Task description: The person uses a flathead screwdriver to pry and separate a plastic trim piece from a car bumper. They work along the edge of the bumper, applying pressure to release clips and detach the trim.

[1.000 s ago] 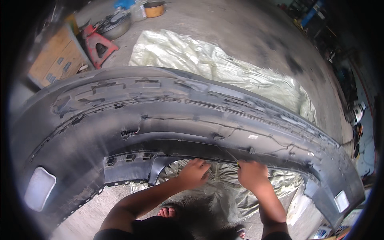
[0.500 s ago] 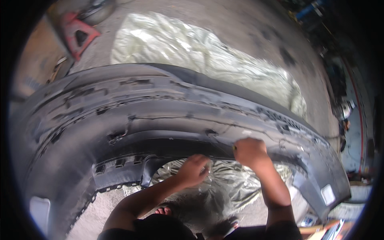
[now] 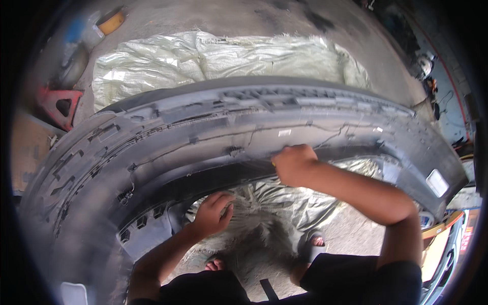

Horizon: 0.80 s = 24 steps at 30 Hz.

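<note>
A large dark grey car bumper [image 3: 203,152] lies with its inner side up, arching across the view in front of me. My right hand [image 3: 297,165] is closed over its near edge, right of the middle. A bit of yellow peeks out at the fingers' left side; the rest of what they hold is hidden. My left hand [image 3: 213,212] is at the bumper's near edge, further left, fingers loosely bent, the thumb apart and nothing seen in it. Thin black wiring [image 3: 244,133] runs along the bumper's inside.
Crumpled pale plastic sheeting [image 3: 147,66] lies on the concrete floor beyond and beneath the bumper. A red stand [image 3: 63,107] and a yellow roll [image 3: 111,21] are at the left. Boxes and a car panel [image 3: 447,254] crowd the lower right. My feet [image 3: 316,239] are close to the bumper.
The view has turned and shifted to the right. My right hand has moved leftward along the bumper's edge, its elbow swung out to the right. The left hand stays near the edge.
</note>
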{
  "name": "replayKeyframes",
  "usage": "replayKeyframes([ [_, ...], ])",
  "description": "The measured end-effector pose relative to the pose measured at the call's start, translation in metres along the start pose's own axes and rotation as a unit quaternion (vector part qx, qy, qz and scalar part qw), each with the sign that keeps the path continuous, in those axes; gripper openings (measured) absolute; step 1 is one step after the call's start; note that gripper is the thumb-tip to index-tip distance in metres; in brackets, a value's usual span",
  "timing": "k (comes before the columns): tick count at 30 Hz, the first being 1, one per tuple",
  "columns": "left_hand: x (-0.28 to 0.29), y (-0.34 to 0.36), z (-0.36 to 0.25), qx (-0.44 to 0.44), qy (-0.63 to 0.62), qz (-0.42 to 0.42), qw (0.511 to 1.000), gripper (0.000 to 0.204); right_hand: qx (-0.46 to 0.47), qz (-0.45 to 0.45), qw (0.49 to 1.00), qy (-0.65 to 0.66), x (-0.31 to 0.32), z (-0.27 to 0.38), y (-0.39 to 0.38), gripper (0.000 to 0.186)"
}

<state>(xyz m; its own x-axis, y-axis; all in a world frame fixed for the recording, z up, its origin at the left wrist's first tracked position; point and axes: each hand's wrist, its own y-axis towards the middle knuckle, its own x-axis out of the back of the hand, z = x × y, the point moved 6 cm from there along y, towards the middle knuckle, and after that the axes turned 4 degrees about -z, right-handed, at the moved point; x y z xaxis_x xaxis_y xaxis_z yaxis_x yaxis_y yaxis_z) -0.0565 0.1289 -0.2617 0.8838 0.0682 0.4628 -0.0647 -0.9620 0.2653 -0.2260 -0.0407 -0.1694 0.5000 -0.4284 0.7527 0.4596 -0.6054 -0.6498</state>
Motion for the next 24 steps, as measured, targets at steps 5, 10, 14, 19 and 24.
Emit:
replayKeyframes([
  [5,0.023,0.017,-0.057,-0.069,0.062,0.029,0.995,0.025,0.035,-0.039,0.998,0.030,-0.033,-0.022,-0.013,0.022],
  [10,0.071,0.062,-0.154,-0.317,0.154,0.021,0.936,0.026,0.080,-0.027,0.996,-0.001,-0.022,-0.029,0.001,0.026],
  [14,0.129,0.117,-0.242,-0.375,0.279,-0.088,0.880,0.013,0.111,-0.022,0.991,-0.076,-0.005,-0.021,0.022,0.032],
  [19,0.151,0.229,-0.249,-0.166,0.365,-0.107,0.910,0.023,0.109,-0.091,0.989,-0.033,0.004,-0.019,0.020,0.036],
  [24,0.133,0.260,-0.169,-0.009,0.459,-0.026,0.888,0.050,0.094,-0.080,0.991,0.050,-0.018,-0.043,0.011,0.028],
])
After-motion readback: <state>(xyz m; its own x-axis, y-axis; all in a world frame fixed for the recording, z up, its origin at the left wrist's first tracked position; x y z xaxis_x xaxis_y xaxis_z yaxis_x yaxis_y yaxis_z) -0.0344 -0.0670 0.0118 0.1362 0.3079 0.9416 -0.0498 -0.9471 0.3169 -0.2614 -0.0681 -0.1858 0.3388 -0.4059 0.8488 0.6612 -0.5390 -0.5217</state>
